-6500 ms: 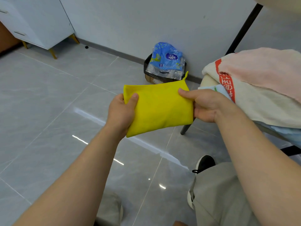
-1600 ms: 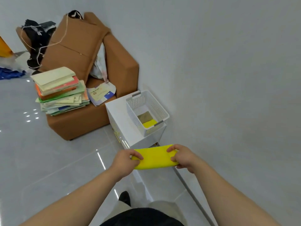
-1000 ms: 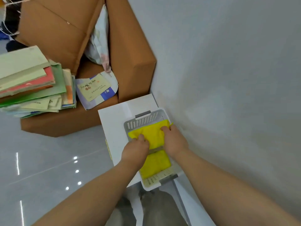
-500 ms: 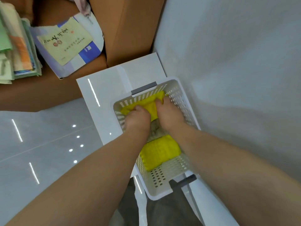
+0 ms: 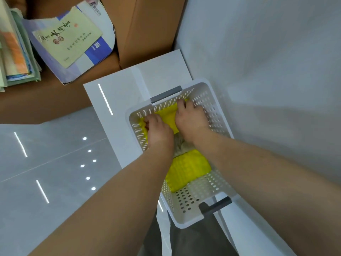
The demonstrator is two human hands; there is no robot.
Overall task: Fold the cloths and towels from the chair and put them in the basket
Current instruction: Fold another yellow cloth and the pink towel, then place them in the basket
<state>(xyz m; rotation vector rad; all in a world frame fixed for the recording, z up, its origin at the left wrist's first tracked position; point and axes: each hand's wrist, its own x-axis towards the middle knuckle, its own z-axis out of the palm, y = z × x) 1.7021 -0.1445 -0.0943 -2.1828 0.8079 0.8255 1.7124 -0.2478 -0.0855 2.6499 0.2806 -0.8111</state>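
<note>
1. Our left hand (image 5: pixel 158 130) is down inside the white basket (image 5: pixel 193 206), fingers curled round the left end of the folded yellow cloth (image 5: pixel 168 116).
2. Our right hand (image 5: pixel 191 121) lies on the right end of the same cloth, fingers fairly straight and pressing it down.
3. The folded yellow cloth sits at the basket's far end, just under the far grey handle (image 5: pixel 166 94), and spans from the left wall towards the far right corner.
4. A second yellow cloth (image 5: pixel 186 170) lies folded in the near half of the basket, and a greyish cloth (image 5: pixel 180 145) shows between the two, partly hidden by our wrists.
5. The basket stands on a white cabinet top (image 5: pixel 114 100), along its right edge, close to the wall.
6. Past the cabinet's far edge is a brown armchair (image 5: pixel 151 24) with a booklet (image 5: pixel 70 39) and a stack of books (image 5: pixel 14 52) on its seat.
</note>
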